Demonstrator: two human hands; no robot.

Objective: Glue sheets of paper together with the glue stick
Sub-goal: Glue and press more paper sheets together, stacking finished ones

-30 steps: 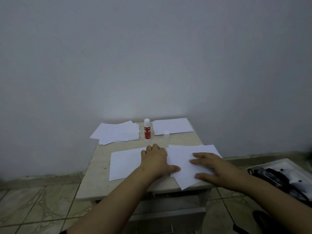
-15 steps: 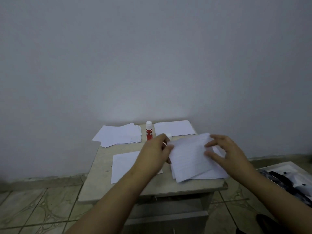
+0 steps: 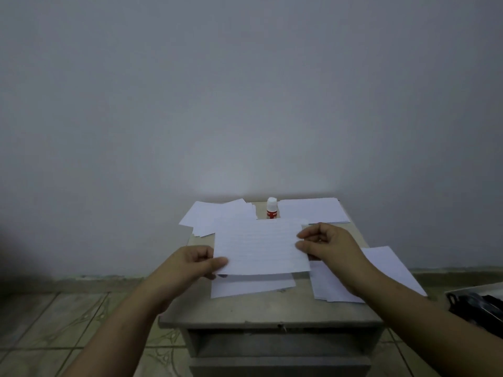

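Note:
A lined white sheet (image 3: 260,246) hangs in the air above the small table (image 3: 272,312). My left hand (image 3: 194,263) pinches its lower left corner. My right hand (image 3: 330,247) pinches its right edge. Right under it a second white sheet (image 3: 253,285) lies flat on the table. The red glue stick (image 3: 272,209) with a white cap stands upright at the back, between two paper piles; the held sheet hides its base.
A loose pile of white sheets (image 3: 215,213) lies at the back left, a neat stack (image 3: 313,210) at the back right, and more sheets (image 3: 378,270) overhang the table's right edge. Dark objects in a white tray (image 3: 479,308) sit on the tiled floor at right.
Both hands have lifted the lined sheet off the right-hand pile and carried it left, over the sheet lying in the middle.

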